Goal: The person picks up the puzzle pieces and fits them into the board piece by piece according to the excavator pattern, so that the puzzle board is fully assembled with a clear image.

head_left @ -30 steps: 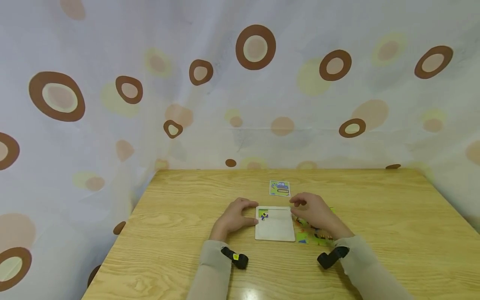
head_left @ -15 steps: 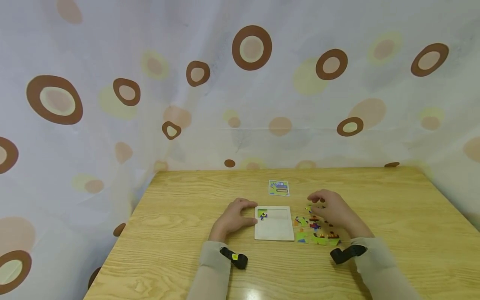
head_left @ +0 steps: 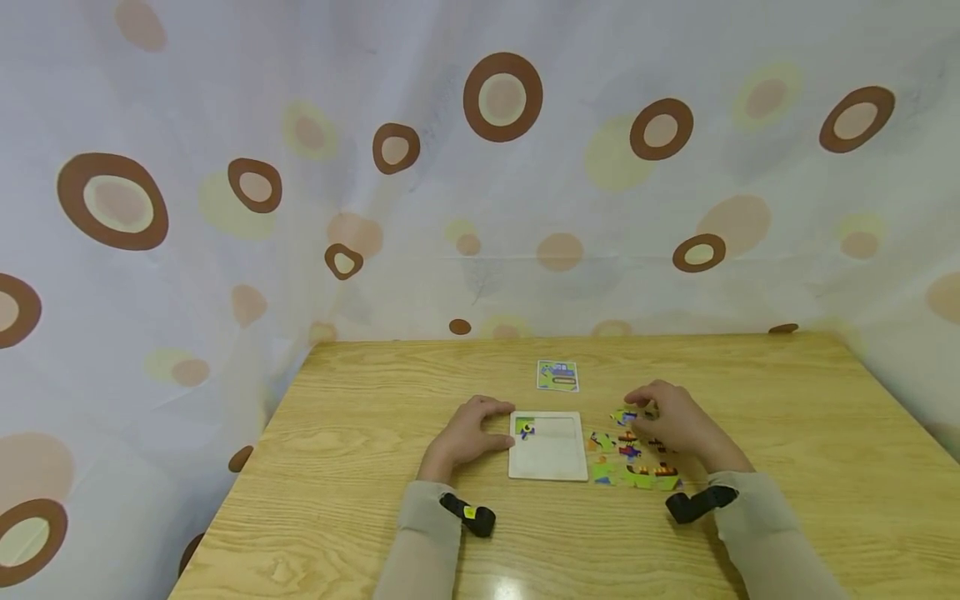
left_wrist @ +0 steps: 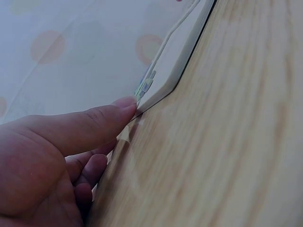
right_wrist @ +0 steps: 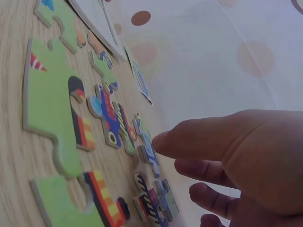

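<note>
A white square puzzle tray [head_left: 551, 458] lies on the table, with one green puzzle piece [head_left: 522, 427] in its far left corner. My left hand [head_left: 472, 429] rests along the tray's left edge. Its thumb [left_wrist: 124, 103] touches the rim in the left wrist view, with the other fingers bent below it. Over the loose puzzle pieces [head_left: 637, 477] right of the tray hovers my right hand [head_left: 672, 423], thumb and forefinger spread apart. In the right wrist view the thumb tip is right at a blue puzzle piece [right_wrist: 149, 150], with the other fingers behind, away from the pieces.
A small picture card [head_left: 557, 376] lies behind the tray, showing a blue vehicle on green. The wooden table [head_left: 405, 375] reaches back to a spotted cloth [head_left: 420, 292]. Several green and striped pieces [right_wrist: 52, 94] lie close together under the right hand.
My right hand has moved right, from the tray's right edge to above the far loose pieces, uncovering nearer ones. The left hand has stayed at the tray's left edge.
</note>
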